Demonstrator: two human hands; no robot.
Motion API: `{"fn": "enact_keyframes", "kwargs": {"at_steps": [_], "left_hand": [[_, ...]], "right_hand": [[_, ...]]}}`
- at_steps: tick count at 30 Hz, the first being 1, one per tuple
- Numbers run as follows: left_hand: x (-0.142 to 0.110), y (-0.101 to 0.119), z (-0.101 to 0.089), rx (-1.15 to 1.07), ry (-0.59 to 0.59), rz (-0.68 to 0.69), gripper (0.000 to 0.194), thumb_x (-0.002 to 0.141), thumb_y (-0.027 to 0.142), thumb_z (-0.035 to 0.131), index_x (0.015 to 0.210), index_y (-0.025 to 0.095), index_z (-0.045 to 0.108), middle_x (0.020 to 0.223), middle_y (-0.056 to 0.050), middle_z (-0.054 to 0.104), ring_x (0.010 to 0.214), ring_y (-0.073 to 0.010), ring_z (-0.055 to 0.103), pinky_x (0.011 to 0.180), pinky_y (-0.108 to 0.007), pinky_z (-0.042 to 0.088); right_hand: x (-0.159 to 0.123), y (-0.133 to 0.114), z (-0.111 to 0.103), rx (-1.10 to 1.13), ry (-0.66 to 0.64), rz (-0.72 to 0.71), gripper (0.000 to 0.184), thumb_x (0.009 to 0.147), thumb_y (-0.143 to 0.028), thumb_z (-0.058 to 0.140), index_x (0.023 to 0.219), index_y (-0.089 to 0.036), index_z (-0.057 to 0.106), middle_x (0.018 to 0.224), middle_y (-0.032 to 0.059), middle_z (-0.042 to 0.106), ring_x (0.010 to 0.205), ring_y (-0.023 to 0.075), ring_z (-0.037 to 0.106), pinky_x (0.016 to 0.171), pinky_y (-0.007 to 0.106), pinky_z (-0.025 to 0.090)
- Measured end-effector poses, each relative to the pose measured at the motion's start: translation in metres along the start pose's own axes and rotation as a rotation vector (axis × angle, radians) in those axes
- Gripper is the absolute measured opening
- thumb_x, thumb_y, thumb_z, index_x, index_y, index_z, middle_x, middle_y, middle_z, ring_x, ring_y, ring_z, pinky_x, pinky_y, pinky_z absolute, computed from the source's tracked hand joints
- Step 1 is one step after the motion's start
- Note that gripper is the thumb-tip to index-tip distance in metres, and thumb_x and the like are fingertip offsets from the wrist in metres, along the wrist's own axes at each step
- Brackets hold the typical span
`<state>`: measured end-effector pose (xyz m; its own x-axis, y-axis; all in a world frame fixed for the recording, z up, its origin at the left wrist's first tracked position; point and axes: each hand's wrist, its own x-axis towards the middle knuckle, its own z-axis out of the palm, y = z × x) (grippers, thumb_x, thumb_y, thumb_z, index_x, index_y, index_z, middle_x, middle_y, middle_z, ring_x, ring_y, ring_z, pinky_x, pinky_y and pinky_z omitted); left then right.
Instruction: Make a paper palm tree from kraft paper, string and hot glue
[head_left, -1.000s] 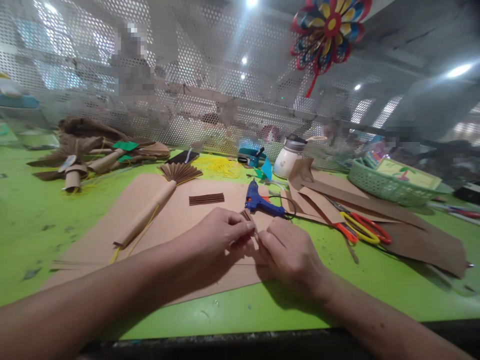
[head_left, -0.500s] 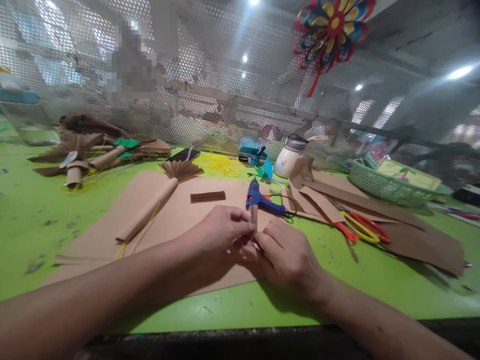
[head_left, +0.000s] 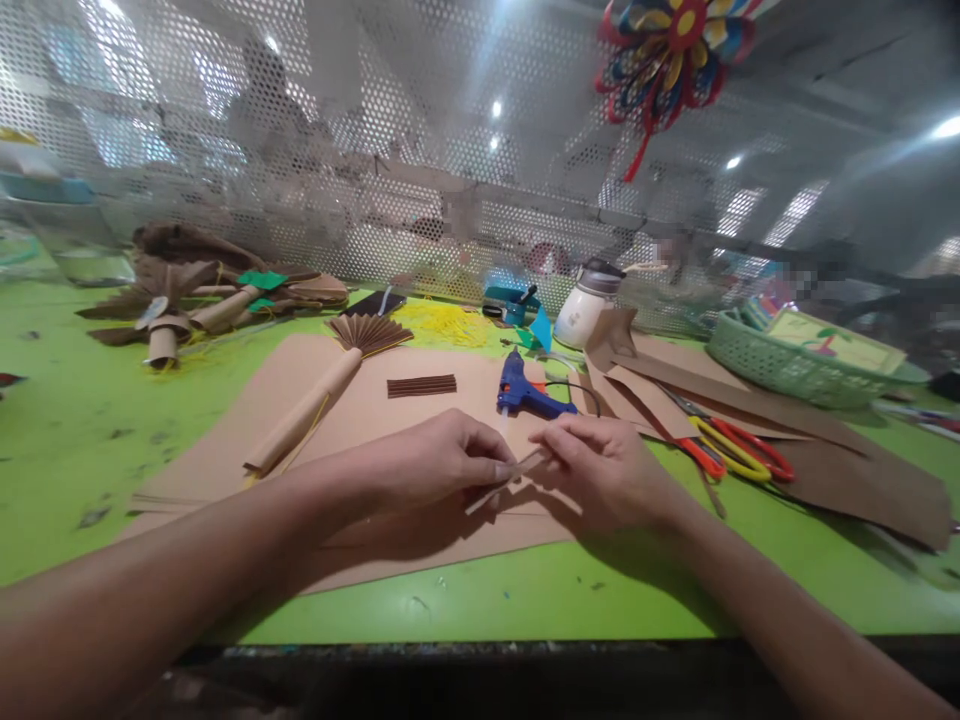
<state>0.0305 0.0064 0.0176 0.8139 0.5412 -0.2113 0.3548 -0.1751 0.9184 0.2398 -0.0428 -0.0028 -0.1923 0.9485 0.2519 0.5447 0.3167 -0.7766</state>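
Observation:
My left hand (head_left: pixel 435 465) and my right hand (head_left: pixel 607 470) meet over a sheet of brown kraft paper (head_left: pixel 360 430) on the green table. Both pinch a narrow folded strip of brown paper (head_left: pixel 517 472), which runs slantwise between the fingertips. A blue glue gun (head_left: pixel 525 392) lies just beyond my hands. A pleated dark brown strip (head_left: pixel 421 385) rests on the sheet, and a paper fan on a rolled handle (head_left: pixel 322 390) lies to the left.
Scissors with red and yellow handles (head_left: pixel 731 450) lie on brown offcuts at the right. A green basket (head_left: pixel 795 365), a white jar (head_left: pixel 585 305), yellow shreds (head_left: pixel 442 325) and a pile of paper crafts (head_left: pixel 202 295) line the back, before a perforated screen.
The strip stood upright between my fingers; now it lies flatter and slanted. My right hand has shifted right and up, pulling the strip out. The view has tilted slightly.

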Motion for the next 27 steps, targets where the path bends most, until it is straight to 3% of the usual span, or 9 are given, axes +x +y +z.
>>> {"fn": "enact_keyframes", "kwargs": {"at_steps": [2, 7, 11, 17, 24, 27], "left_hand": [[0.0, -0.002, -0.001, 0.016, -0.008, 0.012, 0.025, 0.083, 0.036, 0.054, 0.08, 0.015, 0.066, 0.068, -0.001, 0.061, 0.059, -0.012, 0.052, 0.059, -0.022, 0.041], [0.0, -0.003, -0.003, 0.071, -0.043, 0.055, 0.021, 0.083, 0.029, 0.053, 0.086, 0.015, 0.069, 0.072, -0.001, 0.064, 0.064, -0.0121, 0.053, 0.061, -0.021, 0.04], [-0.004, -0.001, -0.007, 0.135, -0.067, 0.092, 0.021, 0.079, 0.024, 0.056, 0.093, 0.017, 0.07, 0.075, 0.0, 0.065, 0.069, -0.0127, 0.054, 0.064, -0.021, 0.04], [-0.005, -0.001, -0.01, 0.223, -0.118, 0.144, 0.03, 0.083, 0.03, 0.055, 0.106, 0.018, 0.068, 0.078, -0.001, 0.061, 0.072, -0.013, 0.052, 0.064, -0.021, 0.039], [-0.006, -0.001, -0.011, 0.233, -0.137, 0.177, 0.031, 0.083, 0.03, 0.053, 0.107, 0.017, 0.068, 0.077, 0.0, 0.06, 0.07, -0.0126, 0.051, 0.063, -0.021, 0.038], [-0.006, 0.0, -0.011, 0.244, -0.099, 0.122, 0.03, 0.081, 0.03, 0.053, 0.104, 0.017, 0.068, 0.076, 0.0, 0.061, 0.069, -0.013, 0.052, 0.06, -0.021, 0.037]], "right_hand": [[-0.001, 0.0, 0.002, 0.146, -0.097, 0.097, 0.024, 0.088, -0.038, 0.055, 0.083, -0.017, 0.067, 0.069, 0.0012, 0.062, 0.061, 0.0128, 0.055, 0.056, 0.025, 0.042], [-0.002, 0.005, 0.006, 0.217, -0.053, 0.19, 0.02, 0.08, -0.032, 0.065, 0.07, -0.015, 0.062, 0.054, -0.0033, 0.053, 0.048, 0.0087, 0.045, 0.045, 0.021, 0.034], [-0.001, 0.007, 0.003, 0.243, -0.068, 0.22, 0.025, 0.08, -0.037, 0.065, 0.07, -0.015, 0.061, 0.05, -0.0044, 0.051, 0.045, 0.0076, 0.043, 0.043, 0.02, 0.033], [0.001, 0.003, 0.002, 0.321, -0.078, 0.277, 0.03, 0.076, -0.041, 0.07, 0.066, -0.014, 0.061, 0.05, -0.0033, 0.054, 0.044, 0.0069, 0.046, 0.044, 0.02, 0.036], [0.001, 0.007, 0.001, 0.355, -0.102, 0.296, 0.029, 0.076, -0.041, 0.07, 0.069, -0.013, 0.063, 0.051, -0.0031, 0.055, 0.045, 0.0069, 0.048, 0.045, 0.02, 0.037], [0.0, 0.01, 0.001, 0.342, -0.101, 0.298, 0.029, 0.076, -0.041, 0.07, 0.069, -0.013, 0.063, 0.052, -0.0025, 0.056, 0.046, 0.0073, 0.048, 0.045, 0.02, 0.037]]}}
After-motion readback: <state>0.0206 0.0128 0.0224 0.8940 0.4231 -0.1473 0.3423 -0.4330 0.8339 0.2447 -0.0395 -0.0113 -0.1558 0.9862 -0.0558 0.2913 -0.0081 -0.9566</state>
